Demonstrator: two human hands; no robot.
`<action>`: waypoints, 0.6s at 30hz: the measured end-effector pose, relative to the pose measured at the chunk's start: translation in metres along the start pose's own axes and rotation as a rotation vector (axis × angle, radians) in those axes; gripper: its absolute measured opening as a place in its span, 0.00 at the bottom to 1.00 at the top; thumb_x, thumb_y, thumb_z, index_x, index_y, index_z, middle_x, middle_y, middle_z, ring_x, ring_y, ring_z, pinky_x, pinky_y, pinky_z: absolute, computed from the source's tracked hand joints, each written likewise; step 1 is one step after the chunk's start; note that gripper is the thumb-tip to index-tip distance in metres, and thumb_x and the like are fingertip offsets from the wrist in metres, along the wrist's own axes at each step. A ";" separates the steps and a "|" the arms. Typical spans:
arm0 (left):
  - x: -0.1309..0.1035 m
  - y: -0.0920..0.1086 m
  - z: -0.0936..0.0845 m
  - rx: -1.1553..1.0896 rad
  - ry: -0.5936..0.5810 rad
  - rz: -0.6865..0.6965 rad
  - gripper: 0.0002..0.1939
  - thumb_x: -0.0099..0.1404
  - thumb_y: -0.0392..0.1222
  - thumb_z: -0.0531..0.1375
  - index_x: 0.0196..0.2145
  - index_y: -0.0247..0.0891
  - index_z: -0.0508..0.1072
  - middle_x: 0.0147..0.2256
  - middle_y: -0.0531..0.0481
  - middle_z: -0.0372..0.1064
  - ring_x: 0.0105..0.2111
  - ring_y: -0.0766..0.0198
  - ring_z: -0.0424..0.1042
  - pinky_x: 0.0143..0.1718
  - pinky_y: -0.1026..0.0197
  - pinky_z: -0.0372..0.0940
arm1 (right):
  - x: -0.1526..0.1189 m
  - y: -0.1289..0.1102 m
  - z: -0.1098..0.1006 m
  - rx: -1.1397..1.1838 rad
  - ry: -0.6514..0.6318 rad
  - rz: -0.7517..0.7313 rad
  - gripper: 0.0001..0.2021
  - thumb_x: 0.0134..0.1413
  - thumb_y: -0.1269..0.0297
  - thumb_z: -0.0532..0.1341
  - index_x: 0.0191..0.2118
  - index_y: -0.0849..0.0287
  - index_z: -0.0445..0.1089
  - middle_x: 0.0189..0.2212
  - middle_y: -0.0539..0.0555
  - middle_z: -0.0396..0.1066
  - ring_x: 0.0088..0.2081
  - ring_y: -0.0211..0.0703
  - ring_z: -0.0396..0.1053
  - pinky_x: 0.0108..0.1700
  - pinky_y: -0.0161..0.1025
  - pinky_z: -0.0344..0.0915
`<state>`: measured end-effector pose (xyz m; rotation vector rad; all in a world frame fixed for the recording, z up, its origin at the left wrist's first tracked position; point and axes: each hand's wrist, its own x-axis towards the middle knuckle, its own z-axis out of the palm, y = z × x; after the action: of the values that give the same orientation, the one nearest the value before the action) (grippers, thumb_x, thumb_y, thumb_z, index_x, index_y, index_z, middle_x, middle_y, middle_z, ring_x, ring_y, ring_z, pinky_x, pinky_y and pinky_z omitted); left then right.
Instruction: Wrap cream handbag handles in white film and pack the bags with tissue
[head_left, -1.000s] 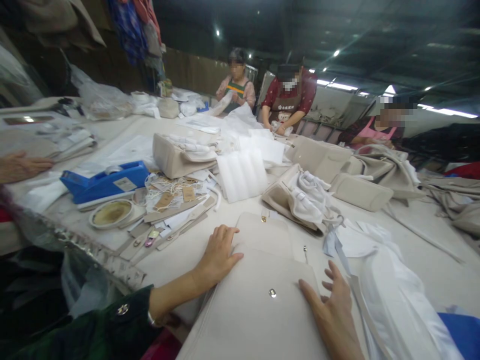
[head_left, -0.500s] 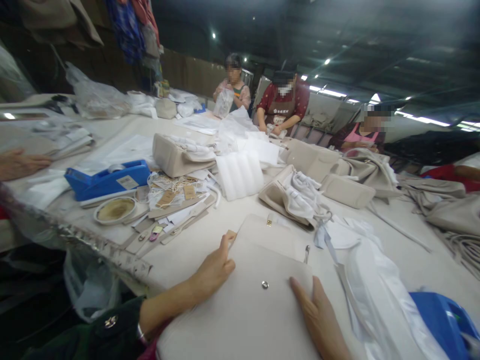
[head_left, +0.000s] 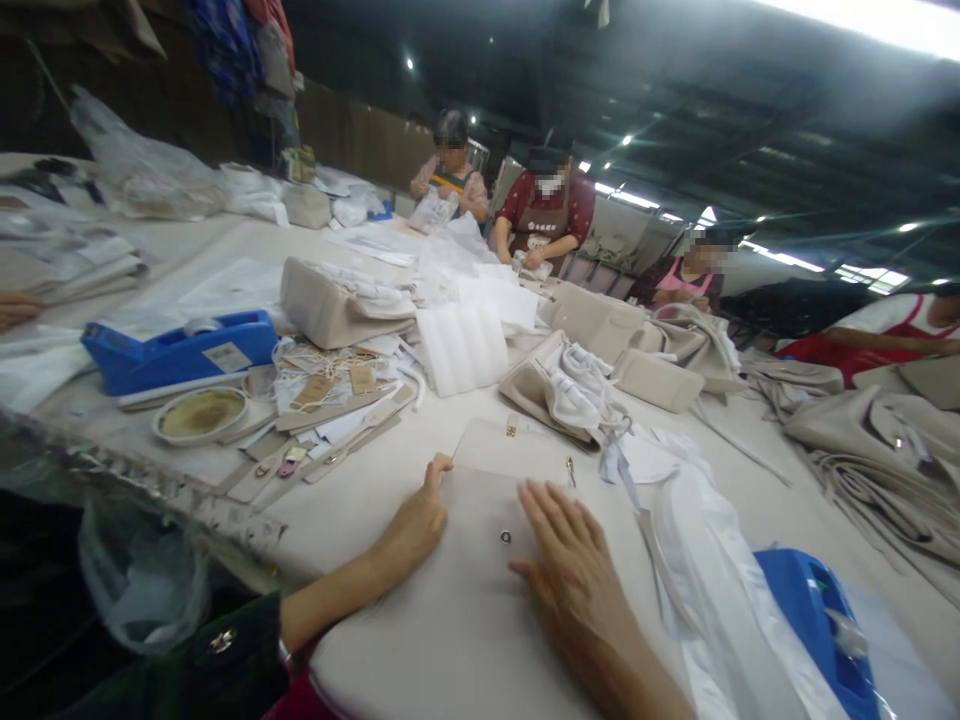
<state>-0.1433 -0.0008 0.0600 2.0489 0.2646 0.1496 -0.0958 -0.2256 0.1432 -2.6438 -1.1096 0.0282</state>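
A light beige bag (head_left: 442, 600) lies in front of me with its flap laid back, a round metal snap on its body and a gold-coloured clasp on the flap. My left hand (head_left: 416, 520) grips the bag's left edge near the flap fold, fingers curled. Flat over the right side of the bag, beside the snap, is my right hand (head_left: 570, 560), its fingers stretched out and slightly blurred. A small zip pull (head_left: 571, 470) shows just above my right fingertips.
Left are a blue tape dispenser (head_left: 180, 350), a round dish (head_left: 201, 413) and tags (head_left: 322, 385). Beige bags (head_left: 345, 300) and white foam (head_left: 461, 347) lie ahead. Another blue dispenser (head_left: 817, 630) stands right, by white padding (head_left: 720, 580). Several people work across the table.
My right hand has moved from the bag's right edge onto its surface, fingers now spread flat. My left hand keeps its grip. The view has turned somewhat to the right.
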 end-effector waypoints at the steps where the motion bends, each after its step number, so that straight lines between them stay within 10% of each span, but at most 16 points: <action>1: 0.000 -0.001 0.000 -0.022 0.004 -0.005 0.28 0.56 0.26 0.46 0.54 0.42 0.49 0.36 0.52 0.64 0.29 0.62 0.67 0.38 0.60 0.62 | 0.006 -0.003 0.002 0.013 -0.120 -0.071 0.31 0.60 0.57 0.58 0.68 0.44 0.51 0.67 0.51 0.52 0.68 0.57 0.45 0.67 0.61 0.39; 4: -0.002 -0.001 -0.001 -0.031 0.017 -0.019 0.28 0.56 0.26 0.45 0.54 0.41 0.49 0.41 0.48 0.66 0.37 0.60 0.70 0.44 0.57 0.63 | 0.021 -0.007 0.012 0.046 -0.347 -0.136 0.30 0.61 0.51 0.58 0.67 0.37 0.49 0.68 0.46 0.47 0.69 0.59 0.41 0.65 0.69 0.36; 9: 0.001 0.019 -0.011 0.218 -0.068 -0.042 0.29 0.57 0.24 0.46 0.56 0.37 0.54 0.53 0.38 0.63 0.51 0.53 0.67 0.52 0.48 0.62 | 0.027 -0.002 0.018 0.058 -0.383 -0.142 0.30 0.61 0.47 0.58 0.66 0.34 0.50 0.69 0.46 0.45 0.69 0.61 0.41 0.63 0.72 0.38; 15: 0.008 0.063 0.003 0.380 -0.189 0.476 0.28 0.61 0.28 0.50 0.59 0.36 0.61 0.61 0.38 0.57 0.62 0.52 0.55 0.63 0.46 0.52 | 0.025 -0.005 0.016 0.083 -0.345 -0.159 0.23 0.59 0.50 0.60 0.60 0.38 0.63 0.66 0.52 0.55 0.68 0.64 0.44 0.61 0.75 0.38; 18: 0.004 0.059 0.024 0.315 -0.287 0.496 0.26 0.71 0.41 0.50 0.64 0.34 0.54 0.63 0.36 0.55 0.64 0.52 0.54 0.65 0.45 0.49 | 0.024 -0.002 0.014 0.145 -0.278 -0.183 0.15 0.60 0.55 0.60 0.52 0.40 0.72 0.63 0.53 0.60 0.66 0.61 0.49 0.62 0.73 0.39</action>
<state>-0.1266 -0.0469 0.1005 2.3819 -0.4276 0.1195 -0.0821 -0.2034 0.1321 -2.4509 -1.3762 0.4345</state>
